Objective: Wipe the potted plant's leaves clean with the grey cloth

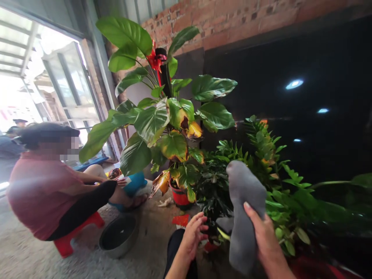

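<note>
My right hand (263,236) holds up a grey cloth (242,209), thumb pressed across it, in front of a low bushy plant (261,162). My left hand (193,234) hovers lower left of the cloth, fingers spread and empty, close to the dark leaves of the bush (213,190). A tall plant with large green and yellowing leaves (162,120) stands in a red pot (180,197) just behind, with a red bow (155,60) on its black support pole.
Another person in a pink top (43,190) sits on a low red stool (74,234) at left. A grey metal basin (119,235) lies on the concrete floor. A brick wall and a dark glass panel (305,97) stand behind the plants.
</note>
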Demonstrator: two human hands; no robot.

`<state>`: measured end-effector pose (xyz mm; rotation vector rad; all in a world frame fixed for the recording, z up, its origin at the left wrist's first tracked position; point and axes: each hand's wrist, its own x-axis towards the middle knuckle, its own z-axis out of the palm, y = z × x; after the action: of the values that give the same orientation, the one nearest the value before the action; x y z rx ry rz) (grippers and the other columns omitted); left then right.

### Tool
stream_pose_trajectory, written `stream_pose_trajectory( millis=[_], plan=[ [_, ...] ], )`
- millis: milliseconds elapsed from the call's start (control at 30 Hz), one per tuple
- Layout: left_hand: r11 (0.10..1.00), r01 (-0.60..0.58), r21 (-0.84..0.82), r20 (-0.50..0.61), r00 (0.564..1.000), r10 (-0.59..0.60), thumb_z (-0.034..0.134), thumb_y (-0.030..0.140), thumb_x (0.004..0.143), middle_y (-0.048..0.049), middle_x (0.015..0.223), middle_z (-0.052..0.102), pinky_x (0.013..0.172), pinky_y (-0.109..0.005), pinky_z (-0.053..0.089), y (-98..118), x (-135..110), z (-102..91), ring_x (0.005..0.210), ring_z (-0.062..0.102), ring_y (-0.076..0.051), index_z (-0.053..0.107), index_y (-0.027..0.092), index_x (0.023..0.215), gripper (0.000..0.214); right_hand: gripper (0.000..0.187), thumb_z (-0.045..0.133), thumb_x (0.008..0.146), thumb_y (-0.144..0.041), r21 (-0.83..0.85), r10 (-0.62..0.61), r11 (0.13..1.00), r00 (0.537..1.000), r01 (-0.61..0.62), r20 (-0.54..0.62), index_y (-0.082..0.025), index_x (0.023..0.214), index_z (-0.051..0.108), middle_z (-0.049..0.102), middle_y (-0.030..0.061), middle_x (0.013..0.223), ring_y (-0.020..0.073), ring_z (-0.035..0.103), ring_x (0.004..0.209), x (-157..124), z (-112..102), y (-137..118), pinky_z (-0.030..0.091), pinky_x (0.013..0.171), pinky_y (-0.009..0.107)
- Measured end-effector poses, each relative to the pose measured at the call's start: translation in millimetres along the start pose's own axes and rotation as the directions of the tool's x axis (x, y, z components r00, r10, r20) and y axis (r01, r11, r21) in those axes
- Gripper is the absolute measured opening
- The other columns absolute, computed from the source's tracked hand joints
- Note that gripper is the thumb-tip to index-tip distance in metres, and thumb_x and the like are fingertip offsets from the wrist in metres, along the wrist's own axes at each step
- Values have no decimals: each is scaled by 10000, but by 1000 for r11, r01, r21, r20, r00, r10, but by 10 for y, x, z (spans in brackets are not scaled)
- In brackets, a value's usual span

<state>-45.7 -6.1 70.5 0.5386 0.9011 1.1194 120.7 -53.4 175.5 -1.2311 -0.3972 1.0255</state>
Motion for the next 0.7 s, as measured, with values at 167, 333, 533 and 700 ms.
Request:
stream_pose_trajectory(
  millis=[167, 333, 533, 700],
  plan=[
    [999, 11, -48, -52, 999, -14, 838, 282, 505, -37, 816, 674, 694, -286, 419, -30, 392, -252, 789, 601, -185, 684, 174, 714, 282, 536, 831, 362, -456, 68, 175, 982, 983, -178, 45, -177, 788, 666, 690, 51, 548, 329, 697, 637, 153, 68, 214, 560, 575, 409],
    [998, 41, -54, 50, 998, -38, 811, 286, 571, -67, 924, 700, 740, -316, 410, -102, 618, -388, 860, 622, -227, 688, 172, 720, 224, 475, 830, 432, -490, -7, 336, 941, 935, -337, 117, -193, 776, 690, 724, 67, 613, 356, 713, 771, 4, -202, 536, 574, 644, 440],
    [983, 96, -156, 50, 995, -89, 754, 223, 640, -46, 805, 687, 708, -320, 424, -111, 773, -300, 754, 623, -198, 667, 161, 716, 131, 446, 827, 405, -376, 72, 17, 997, 989, -6, -144, -198, 778, 657, 693, 13, 552, 292, 692, 630, 172, 193, -133, 564, 602, 384],
    [973, 96, -209, 14, 995, -96, 665, 225, 728, -32, 874, 684, 685, -297, 426, -119, 901, -235, 706, 596, -155, 683, 171, 846, 131, 391, 837, 423, -378, 198, 329, 921, 942, -336, 68, -200, 705, 633, 671, 31, 508, 326, 716, 718, 302, 168, 265, 579, 645, 416]
  ],
)
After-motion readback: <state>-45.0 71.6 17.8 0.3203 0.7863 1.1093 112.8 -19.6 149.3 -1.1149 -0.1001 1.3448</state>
